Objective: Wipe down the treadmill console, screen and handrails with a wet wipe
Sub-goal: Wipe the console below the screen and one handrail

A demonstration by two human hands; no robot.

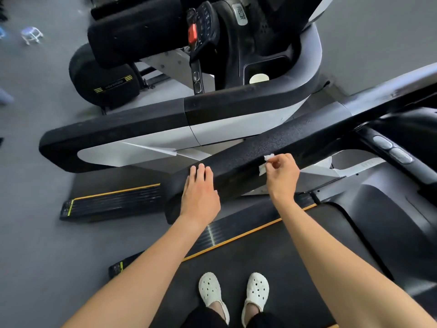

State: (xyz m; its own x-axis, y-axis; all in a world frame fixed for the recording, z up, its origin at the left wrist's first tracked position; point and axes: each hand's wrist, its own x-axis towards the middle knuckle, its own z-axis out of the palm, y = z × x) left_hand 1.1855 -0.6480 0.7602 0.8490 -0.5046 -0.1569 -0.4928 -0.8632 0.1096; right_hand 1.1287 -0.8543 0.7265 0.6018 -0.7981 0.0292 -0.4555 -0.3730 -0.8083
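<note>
I stand on the treadmill belt (272, 254) and look down at its left black handrail (295, 140), which runs from lower left to upper right. My right hand (282, 177) pinches a small white wet wipe (266, 163) against the near side of that handrail. My left hand (199, 194) rests flat on the handrail's lower end, fingers straight over the top. The console of my own treadmill is out of view; only a strip with two oval buttons (392, 149) shows at the right.
A neighbouring treadmill stands to the left, with its own black and silver handrail (142, 129) and a console with a keypad and red safety clip (192, 33). Grey floor lies further left, with a small stool (32, 35). My white clogs (233, 294) are on the belt.
</note>
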